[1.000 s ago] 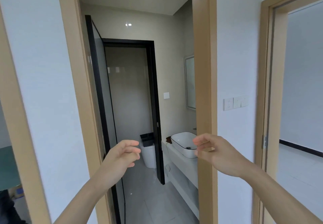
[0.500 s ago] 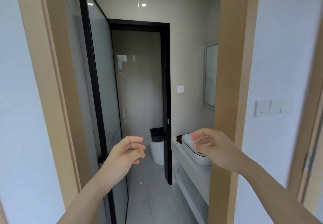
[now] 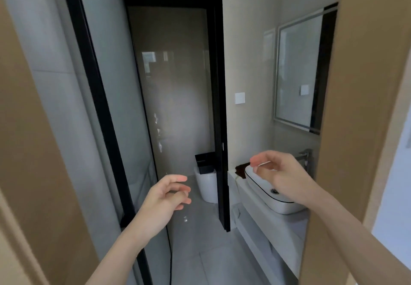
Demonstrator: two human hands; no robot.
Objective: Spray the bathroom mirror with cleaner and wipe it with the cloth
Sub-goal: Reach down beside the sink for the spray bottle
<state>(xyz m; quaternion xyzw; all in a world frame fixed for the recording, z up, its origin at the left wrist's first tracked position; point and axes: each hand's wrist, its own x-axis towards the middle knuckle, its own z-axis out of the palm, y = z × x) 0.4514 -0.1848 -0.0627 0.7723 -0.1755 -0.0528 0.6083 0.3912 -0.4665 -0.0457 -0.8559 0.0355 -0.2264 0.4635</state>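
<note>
Viewpoint: camera looked through a tan door frame (image 3: 364,84) into a narrow bathroom; frame filled the left and right edges of the picture.
Left hand: left hand (image 3: 165,198) was raised at lower centre, fingers loosely curled, nothing in it; touched nothing.
Right hand: right hand (image 3: 281,173) was raised right of centre, in front of the basin, fingers loosely bent with thumb and forefinger near each other; no object could be made out between them, so taken as empty.
Mirror: bathroom mirror (image 3: 298,73) hung on the wall at upper right, above the basin, partly cut off by the door frame. Well apart from both hands. No spray film or wipe marks visible, though blur limited the check.
Basin: white basin (image 3: 273,198) sat on the vanity counter (image 3: 266,227) at lower right, tap (image 3: 305,154) behind it.
Cloth: a dark brown item (image 3: 241,169) lay on the counter just beyond the basin; possibly the cloth, could not tell.
Cleaner: no spray bottle seen anywhere in the picture.
Other: black-framed glass door (image 3: 106,106) at left; black bin (image 3: 204,163) on a white fixture at centre.
Progress: judged at the very start. Nothing sprayed, nothing wiped.
Remaining: locate cleaner and cloth, pick them up, spray the mirror, wipe it.
</note>
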